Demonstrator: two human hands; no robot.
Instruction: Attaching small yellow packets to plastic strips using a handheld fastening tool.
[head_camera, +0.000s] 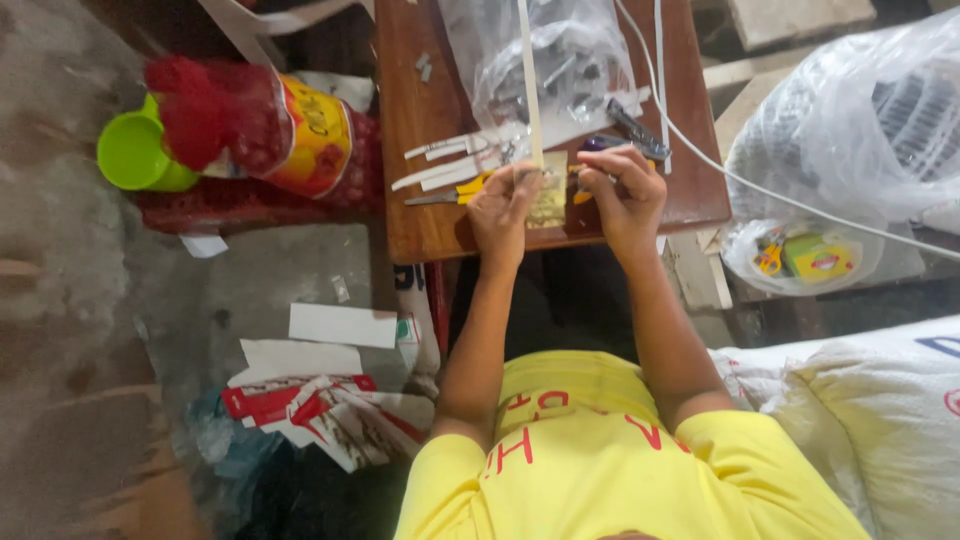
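Yellow packet (548, 195) pinched between left hand (503, 205), right hand (622, 195).

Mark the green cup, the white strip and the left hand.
green cup (130, 152), head view, on its rim.
white strip (530, 80), head view, on its mid length above the hands.
left hand (503, 205), head view, on the back of the hand.

Wore a yellow shirt (600, 450) with red lettering. Worked over a reddish-brown table (420, 120). Pinched a white strip (530, 80) above a pale yellowish pad (549, 195). Kept yellow-handled pliers (460, 192) and white offcuts (440, 165) beside it. Left a bright green cup (135, 152), a red net bag (215, 110) and red-and-white cartons (320, 410) over grey floor (70, 300). Saw clear bags (560, 50), a white sack (880, 400).
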